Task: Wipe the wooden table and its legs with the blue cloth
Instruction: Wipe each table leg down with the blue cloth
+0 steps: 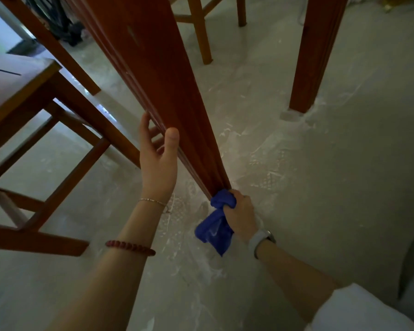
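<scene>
at leg point(177, 96) base, rt hand point(240, 215) grips blue cloth point(215, 225); lt hand point(158, 158) higher.

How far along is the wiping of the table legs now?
In hand: the right hand presses the blue cloth against the foot of the near leg, while the left hand steadies it. Left: seemingly the far leg. The tabletop is out of view.

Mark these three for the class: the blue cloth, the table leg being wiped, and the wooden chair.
blue cloth point(213, 231): head view, on the loose hanging fold below the right hand.
table leg point(167, 87): head view, on its broad front face.
wooden chair point(17, 84): head view, on the seat.
</scene>
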`<action>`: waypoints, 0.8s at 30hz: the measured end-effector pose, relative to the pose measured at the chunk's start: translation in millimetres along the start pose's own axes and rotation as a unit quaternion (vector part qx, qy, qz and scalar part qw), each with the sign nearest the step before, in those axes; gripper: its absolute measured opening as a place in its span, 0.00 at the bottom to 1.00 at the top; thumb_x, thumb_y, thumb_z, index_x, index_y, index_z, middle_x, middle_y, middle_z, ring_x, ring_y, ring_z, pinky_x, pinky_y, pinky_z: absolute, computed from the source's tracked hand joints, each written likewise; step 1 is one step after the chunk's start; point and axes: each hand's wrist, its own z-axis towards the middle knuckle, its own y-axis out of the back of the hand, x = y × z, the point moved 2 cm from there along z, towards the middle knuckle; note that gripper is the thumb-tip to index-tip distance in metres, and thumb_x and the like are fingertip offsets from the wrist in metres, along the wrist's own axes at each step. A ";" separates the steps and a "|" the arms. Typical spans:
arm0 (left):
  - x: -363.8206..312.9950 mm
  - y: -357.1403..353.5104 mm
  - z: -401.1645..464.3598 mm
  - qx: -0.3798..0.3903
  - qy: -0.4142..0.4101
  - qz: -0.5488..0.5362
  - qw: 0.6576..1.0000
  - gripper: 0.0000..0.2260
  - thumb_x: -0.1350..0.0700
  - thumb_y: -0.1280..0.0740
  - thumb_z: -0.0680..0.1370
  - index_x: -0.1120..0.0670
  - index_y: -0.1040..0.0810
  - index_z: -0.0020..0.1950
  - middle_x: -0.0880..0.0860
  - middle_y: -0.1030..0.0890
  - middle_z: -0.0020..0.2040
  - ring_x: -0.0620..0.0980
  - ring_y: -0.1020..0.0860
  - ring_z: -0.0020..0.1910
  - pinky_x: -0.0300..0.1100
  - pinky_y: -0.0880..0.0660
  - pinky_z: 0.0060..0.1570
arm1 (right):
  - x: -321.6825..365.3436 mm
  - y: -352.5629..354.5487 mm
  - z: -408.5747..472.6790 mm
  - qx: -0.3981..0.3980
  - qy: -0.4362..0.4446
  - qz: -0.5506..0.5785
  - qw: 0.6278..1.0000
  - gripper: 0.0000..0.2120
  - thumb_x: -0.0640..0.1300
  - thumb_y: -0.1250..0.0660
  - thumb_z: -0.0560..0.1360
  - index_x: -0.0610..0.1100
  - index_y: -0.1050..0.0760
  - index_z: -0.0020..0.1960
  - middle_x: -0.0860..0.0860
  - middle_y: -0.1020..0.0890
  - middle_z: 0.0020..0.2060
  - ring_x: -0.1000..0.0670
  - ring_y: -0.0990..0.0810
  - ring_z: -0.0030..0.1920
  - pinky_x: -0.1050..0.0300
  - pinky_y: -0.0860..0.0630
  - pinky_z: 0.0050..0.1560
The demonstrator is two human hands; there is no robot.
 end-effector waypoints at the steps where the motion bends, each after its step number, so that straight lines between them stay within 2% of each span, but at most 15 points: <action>1: 0.5 0.3 -0.1 0.000 0.001 -0.002 1.000 0.25 0.49 0.42 0.78 0.51 0.45 0.72 0.39 0.31 0.50 0.23 0.28 0.43 0.21 0.31 0.42 | 9.5 1.8 -4.9 -0.026 0.023 0.044 0.998 0.19 0.37 0.38 0.75 0.42 0.33 0.66 0.40 0.29 0.58 0.41 0.26 0.55 0.61 0.32 0.49; 3: 1.4 0.7 1.3 -0.002 0.001 -0.009 1.000 0.25 0.47 0.41 0.77 0.50 0.44 0.72 0.40 0.30 0.50 0.28 0.26 0.45 0.23 0.30 0.43 | 36.0 10.9 -16.0 -0.080 0.100 0.113 0.985 0.16 0.37 0.37 0.74 0.43 0.30 0.62 0.41 0.28 0.55 0.47 0.26 0.51 0.64 0.30 0.51; 6: 2.5 1.2 3.1 -0.004 0.009 -0.022 1.000 0.22 0.47 0.40 0.77 0.47 0.43 0.69 0.40 0.29 0.51 0.36 0.26 0.48 0.26 0.28 0.44 | 85.9 24.0 -31.5 -0.149 0.276 0.182 0.932 0.13 0.44 0.38 0.71 0.51 0.29 0.56 0.47 0.32 0.53 0.57 0.28 0.47 0.75 0.32 0.50; 8: 2.2 2.5 3.1 -0.004 0.022 -0.031 0.999 0.20 0.51 0.40 0.78 0.46 0.42 0.68 0.41 0.29 0.51 0.38 0.26 0.49 0.26 0.27 0.45 | 104.8 25.1 -35.2 -0.165 0.349 0.170 0.907 0.13 0.45 0.40 0.71 0.51 0.29 0.56 0.48 0.34 0.55 0.54 0.29 0.51 0.73 0.32 0.54; 9: 1.0 3.0 3.1 -0.002 0.025 -0.034 0.999 0.20 0.52 0.40 0.78 0.47 0.42 0.69 0.41 0.29 0.51 0.38 0.26 0.49 0.26 0.27 0.45 | 101.4 22.3 -32.9 -0.161 0.363 0.145 0.906 0.14 0.45 0.41 0.72 0.51 0.32 0.57 0.48 0.36 0.57 0.52 0.30 0.54 0.72 0.32 0.56; 11: -2.7 5.3 2.1 0.008 0.027 -0.039 0.999 0.21 0.52 0.40 0.78 0.48 0.42 0.69 0.41 0.29 0.51 0.39 0.25 0.50 0.27 0.27 0.44 | 71.4 15.9 -23.0 -0.110 0.337 0.079 0.932 0.16 0.45 0.42 0.73 0.50 0.35 0.60 0.46 0.38 0.61 0.48 0.31 0.57 0.69 0.32 0.57; 13: -5.4 7.8 1.5 0.017 0.026 -0.039 0.999 0.21 0.53 0.39 0.78 0.47 0.41 0.69 0.41 0.29 0.50 0.39 0.25 0.49 0.25 0.28 0.41 | 28.9 12.7 -13.8 0.002 0.227 -0.004 0.974 0.17 0.39 0.41 0.74 0.46 0.34 0.63 0.41 0.38 0.63 0.41 0.29 0.58 0.58 0.30 0.58; 14: -5.9 8.2 1.3 0.019 0.026 -0.038 0.999 0.22 0.53 0.39 0.77 0.48 0.41 0.69 0.41 0.29 0.50 0.40 0.25 0.49 0.24 0.28 0.40 | 12.8 13.9 -12.7 0.051 0.174 -0.030 0.983 0.17 0.36 0.40 0.75 0.43 0.34 0.63 0.40 0.37 0.63 0.39 0.28 0.58 0.54 0.29 0.58; 15: -7.4 9.3 1.5 0.021 0.025 -0.037 0.999 0.23 0.53 0.38 0.77 0.49 0.41 0.70 0.42 0.28 0.50 0.42 0.25 0.50 0.24 0.28 0.40 | 6.3 17.8 -12.5 0.063 0.147 -0.029 0.987 0.17 0.33 0.40 0.75 0.42 0.33 0.62 0.40 0.35 0.62 0.40 0.28 0.58 0.53 0.29 0.58; 17: -9.1 10.7 2.7 0.030 0.029 -0.037 0.998 0.24 0.52 0.38 0.77 0.49 0.41 0.71 0.43 0.28 0.52 0.45 0.25 0.53 0.26 0.27 0.41 | 18.4 30.7 -12.9 0.013 0.145 0.000 0.989 0.18 0.31 0.39 0.74 0.42 0.33 0.62 0.42 0.34 0.58 0.45 0.28 0.54 0.60 0.31 0.54; 21: -11.2 14.7 3.4 0.056 0.063 -0.054 0.995 0.26 0.50 0.37 0.76 0.48 0.43 0.72 0.50 0.28 0.58 0.49 0.26 0.57 0.32 0.27 0.45 | 89.3 62.3 -20.7 -0.067 0.222 0.043 0.972 0.17 0.30 0.38 0.72 0.41 0.30 0.60 0.47 0.34 0.53 0.54 0.31 0.47 0.78 0.36 0.48; 24: -19.3 20.0 3.1 0.081 0.074 -0.044 0.993 0.27 0.50 0.36 0.75 0.49 0.43 0.72 0.50 0.29 0.58 0.49 0.26 0.57 0.38 0.28 0.50 | 145.6 84.8 -37.9 -0.120 0.293 0.072 0.946 0.17 0.33 0.37 0.71 0.41 0.29 0.59 0.45 0.32 0.53 0.57 0.31 0.46 0.82 0.37 0.47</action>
